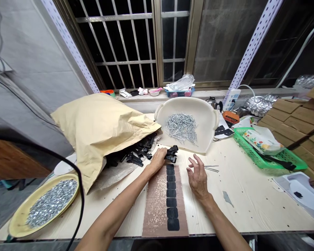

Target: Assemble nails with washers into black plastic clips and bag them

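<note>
Our left grip (158, 159) is pressed together on a bunch of black plastic clips (172, 154), holding them just above the top end of a speckled brown mat (153, 205). A straight row of black rounded pads (170, 202) runs down that mat. Our right grip (198, 176) is spread, its fingers slightly curled, over the pale wood-grain counter (247, 205), just beside a few loose steel nails (211, 169). Ahead of us, a cream plastic tray (208, 118) holds a heap of silvery nails (181, 128). To the left, a tan paper sack (99, 132) lies on its side with more black clips (138, 151) spilling from its mouth, and a yellow plate (17, 221) of small metal hardware (51, 203) sits at the counter's edge. To the right, a green plastic basket (253, 155) stands beside stacked flat cardboard (295, 116).
</note>
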Demonstrator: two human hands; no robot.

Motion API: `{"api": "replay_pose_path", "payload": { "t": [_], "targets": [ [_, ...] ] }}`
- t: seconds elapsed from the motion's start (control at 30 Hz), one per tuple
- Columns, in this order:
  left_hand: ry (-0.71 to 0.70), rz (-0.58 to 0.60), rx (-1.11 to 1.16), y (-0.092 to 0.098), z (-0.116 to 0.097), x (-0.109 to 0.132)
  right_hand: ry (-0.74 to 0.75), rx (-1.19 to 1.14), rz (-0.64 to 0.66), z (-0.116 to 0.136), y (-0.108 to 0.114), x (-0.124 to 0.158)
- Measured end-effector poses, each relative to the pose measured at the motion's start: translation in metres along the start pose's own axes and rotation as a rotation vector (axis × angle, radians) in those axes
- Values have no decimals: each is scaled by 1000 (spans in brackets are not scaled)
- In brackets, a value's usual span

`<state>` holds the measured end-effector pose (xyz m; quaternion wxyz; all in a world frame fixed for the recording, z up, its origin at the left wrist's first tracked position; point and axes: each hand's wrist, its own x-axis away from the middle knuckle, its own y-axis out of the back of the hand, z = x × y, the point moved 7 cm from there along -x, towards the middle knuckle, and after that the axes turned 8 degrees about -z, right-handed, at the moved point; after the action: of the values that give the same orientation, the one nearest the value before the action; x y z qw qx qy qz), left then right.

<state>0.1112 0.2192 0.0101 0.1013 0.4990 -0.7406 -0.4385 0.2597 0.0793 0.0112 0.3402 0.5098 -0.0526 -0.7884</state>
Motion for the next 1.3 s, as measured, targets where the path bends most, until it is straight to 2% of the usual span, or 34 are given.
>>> {"api": "replay_pose_path", "payload": {
  "t": [0.13, 0.27, 0.37, 0.5, 0.6, 0.67, 0.73, 0.83, 0.9, 0.97, 1.13, 1.3],
  "targets": [
    [-17, 65, -123, -14, 12, 1, -3, 8, 3, -2, -1, -1],
    [-29, 120, -170, -15, 13, -3, -5, 18, -3, -2, -1, -1],
    [-67, 93, -131, -3, 2, -8, -25, -2, -49, -5, 4, -3],
    [-101, 58, -137, 20, -24, -3, -58, -54, -158, -8, 20, -8],
    [9, 54, -224, 30, -40, 16, -91, -109, -204, 4, 34, -13],
    [27, 65, -276, 30, -56, 34, -2, -121, -113, 29, 37, -19],
    [46, 104, -194, 24, -70, 53, 186, -107, 62, 63, 32, -21],
    [5, 185, 248, 13, -92, 84, 432, -39, 289, 96, 23, -11],
    [100, 249, 521, 9, -93, 106, 506, 27, 353, 99, 21, 1],
    [240, 265, 645, 8, -85, 129, 557, 83, 393, 95, 22, 16],
    [417, 87, 494, 19, -68, 169, 697, 80, 540, 96, 27, 57],
    [499, 119, 720, 21, -73, 185, 732, 96, 613, 110, 30, 68]
  ]
}}
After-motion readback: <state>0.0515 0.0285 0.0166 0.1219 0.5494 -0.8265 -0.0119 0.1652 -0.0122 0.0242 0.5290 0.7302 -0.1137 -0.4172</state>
